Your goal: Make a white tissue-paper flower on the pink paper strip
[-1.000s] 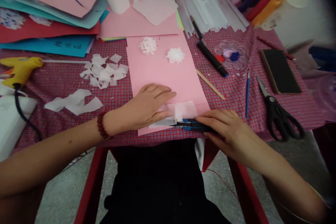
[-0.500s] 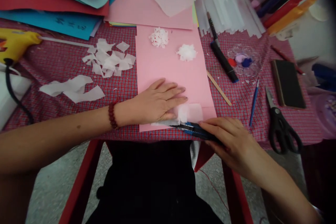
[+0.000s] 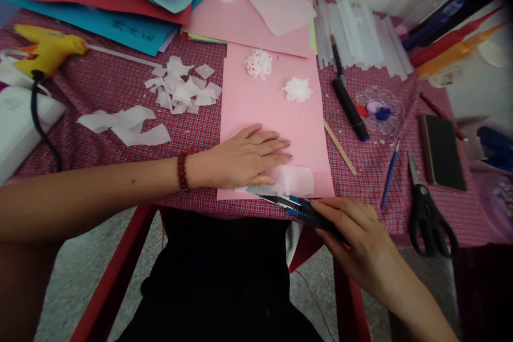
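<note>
My left hand [image 3: 250,159] lies flat on the pink paper [image 3: 272,117], fingers stretched out, its thumb side over a strip of thin white paper [image 3: 298,180] near the sheet's front edge. In my right hand [image 3: 356,224] is a blue-and-black utility knife [image 3: 306,211], its tip pointing left beside the strip's lower edge. My left palm hides part of the strip. Farther up the pink sheet sit a white clump with red specks [image 3: 258,64] and a plain white clump [image 3: 297,89].
Left are cut white paper pieces [image 3: 182,85], longer white strips [image 3: 128,124] and a yellow glue gun [image 3: 52,51]. Right are a wooden stick [image 3: 340,147], a black marker [image 3: 349,109], a paint palette [image 3: 377,109], a paintbrush [image 3: 390,173], scissors [image 3: 428,219] and a dark notebook [image 3: 443,152].
The camera view has shifted, so the table appears farther right. The knife has drawn slightly down from the white strip, which now looks flatter. My left hand stays pressed on the paper.
</note>
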### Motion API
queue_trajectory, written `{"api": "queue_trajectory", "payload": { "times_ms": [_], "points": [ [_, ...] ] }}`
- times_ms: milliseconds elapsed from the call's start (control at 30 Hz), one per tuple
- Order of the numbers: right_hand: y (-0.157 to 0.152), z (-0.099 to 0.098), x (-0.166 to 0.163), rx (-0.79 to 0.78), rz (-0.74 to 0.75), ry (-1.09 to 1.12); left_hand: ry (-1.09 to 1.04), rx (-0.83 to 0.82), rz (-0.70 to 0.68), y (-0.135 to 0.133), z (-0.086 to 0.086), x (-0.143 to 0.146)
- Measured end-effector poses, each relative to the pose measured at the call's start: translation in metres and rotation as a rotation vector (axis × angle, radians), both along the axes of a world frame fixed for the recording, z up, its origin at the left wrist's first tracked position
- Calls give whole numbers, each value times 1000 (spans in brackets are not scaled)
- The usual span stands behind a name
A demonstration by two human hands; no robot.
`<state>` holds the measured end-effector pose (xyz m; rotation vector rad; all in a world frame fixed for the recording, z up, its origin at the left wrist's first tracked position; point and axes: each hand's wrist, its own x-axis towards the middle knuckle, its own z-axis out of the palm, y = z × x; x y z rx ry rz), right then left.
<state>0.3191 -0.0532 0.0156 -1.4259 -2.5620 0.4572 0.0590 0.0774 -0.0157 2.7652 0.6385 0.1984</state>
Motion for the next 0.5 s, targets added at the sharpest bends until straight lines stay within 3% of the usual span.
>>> {"api": "queue_trajectory", "payload": {
  "times_ms": [500],
  "points": [
    [19,3,-16,-35,64,-17,-124,25,-8,-1,-2,0]
  ]
}}
